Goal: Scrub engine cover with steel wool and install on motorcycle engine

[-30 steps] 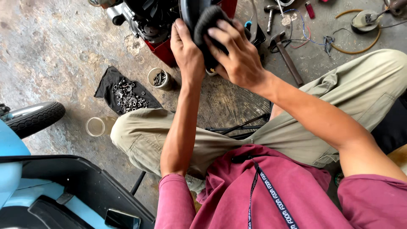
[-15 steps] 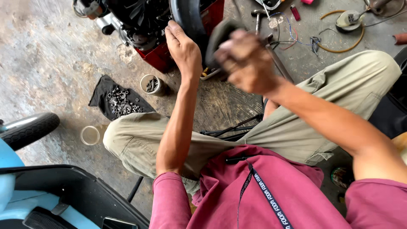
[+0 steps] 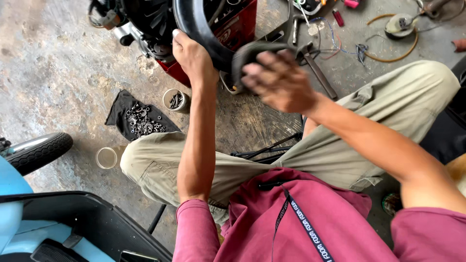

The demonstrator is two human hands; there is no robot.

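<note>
While the left hand (image 3: pixel 193 57) is clenched on the black rubber tyre (image 3: pixel 196 24) at the top of the frame, the right hand (image 3: pixel 279 80) grips a dark cloth pad (image 3: pixel 252 54) and presses it against the same rubber band just to the right; this hand is blurred, so the exact finger placement cannot be read, but the fingers curl around the pad. For sound work at this stage, judged from the positions shown, the steadying hand should stay firm on the rim of the rubber so the band does not twist, and the pad should be kept flat on the surface rather than bunched, with pressure applied along the curve. The tyre is a narrow, glossy black loop, curving upward out of view, sitting in front of a red machine housing (image 3: pixel 240 24) and dark engine parts (image 3: pixel 145 24) on the concrete floor (image 3: pixel 53 73). Near the operator's knee lie a black cloth strewn with nuts and washers (image 3: pixel 141 121), a small tin of bolts (image 3: pixel 175 100) just beside it, and a clear empty cup (image 3: pixel 107 157). A scooter wheel (image 3: pixel 39 151) enters at lower left.
</note>
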